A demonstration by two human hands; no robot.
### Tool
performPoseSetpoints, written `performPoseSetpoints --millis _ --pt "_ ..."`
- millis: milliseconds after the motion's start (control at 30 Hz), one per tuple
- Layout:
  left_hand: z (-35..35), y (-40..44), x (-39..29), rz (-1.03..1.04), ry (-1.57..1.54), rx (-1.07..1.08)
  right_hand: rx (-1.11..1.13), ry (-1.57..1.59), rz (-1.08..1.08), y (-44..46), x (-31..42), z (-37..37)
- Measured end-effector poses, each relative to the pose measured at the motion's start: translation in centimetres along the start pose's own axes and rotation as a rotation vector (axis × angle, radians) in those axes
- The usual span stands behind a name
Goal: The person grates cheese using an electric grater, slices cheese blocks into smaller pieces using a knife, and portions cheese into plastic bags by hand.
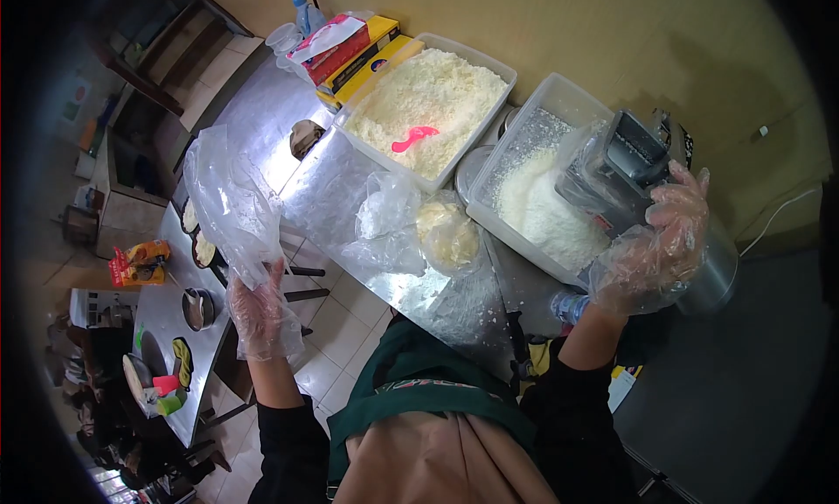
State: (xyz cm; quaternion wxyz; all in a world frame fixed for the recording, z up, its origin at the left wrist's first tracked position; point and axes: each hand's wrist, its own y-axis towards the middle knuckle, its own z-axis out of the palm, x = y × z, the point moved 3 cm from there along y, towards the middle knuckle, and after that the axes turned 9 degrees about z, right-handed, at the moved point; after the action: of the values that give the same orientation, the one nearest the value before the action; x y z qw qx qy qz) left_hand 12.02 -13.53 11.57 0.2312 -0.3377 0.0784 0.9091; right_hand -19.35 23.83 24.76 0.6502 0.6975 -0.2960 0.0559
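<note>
The left hand (260, 314) is clasping its gloved fingers (276, 275) around the lower end of a clear plastic bag (225, 198), apparently holding it clear of the tabletop (328, 172). The right hand (660, 229) is spreading its gloved fingers fairly wide and seems to be resting them against a grey-black electric grater (603, 176), perhaps for steadying. The grater is sitting over a plastic tub (524, 244), probably so that white shreds (546, 205) are collecting there. Nearby, a bagged pale lump (447, 235) is lying beside another tub (384, 159), where a pink scoop (414, 139) is resting on yellowish shreds (446, 93).
</note>
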Motion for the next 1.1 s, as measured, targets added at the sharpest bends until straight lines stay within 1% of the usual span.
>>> performPoseSetpoints --millis 133,200,233,300,733,1033,1100 --pt "-1.4 0.4 0.0 -0.002 -0.005 0.024 -0.024 0.009 -0.012 -0.2 -0.3 0.2" --pt "-1.1 0.4 0.1 0.002 -0.019 0.05 -0.025 -0.022 0.017 -0.3 -0.2 0.1" --pt "-0.9 0.3 0.1 0.007 -0.016 0.048 -0.025 -0.016 0.019 -0.3 -0.2 0.1" --pt "-0.5 0.2 0.1 0.005 0.081 -0.063 -0.018 -0.043 0.02 -0.3 -0.2 0.1" --pt "-0.9 0.2 0.7 0.01 0.082 -0.023 -0.005 -0.08 -0.016 -0.9 -0.5 0.1" --pt "-0.4 0.4 1.1 -0.012 0.09 -0.03 -0.033 -0.02 -0.002 -1.3 -1.0 0.0" --pt "-0.3 0.4 1.1 -0.019 0.077 -0.036 0.028 -0.11 -0.059 -1.4 -0.9 -0.1"
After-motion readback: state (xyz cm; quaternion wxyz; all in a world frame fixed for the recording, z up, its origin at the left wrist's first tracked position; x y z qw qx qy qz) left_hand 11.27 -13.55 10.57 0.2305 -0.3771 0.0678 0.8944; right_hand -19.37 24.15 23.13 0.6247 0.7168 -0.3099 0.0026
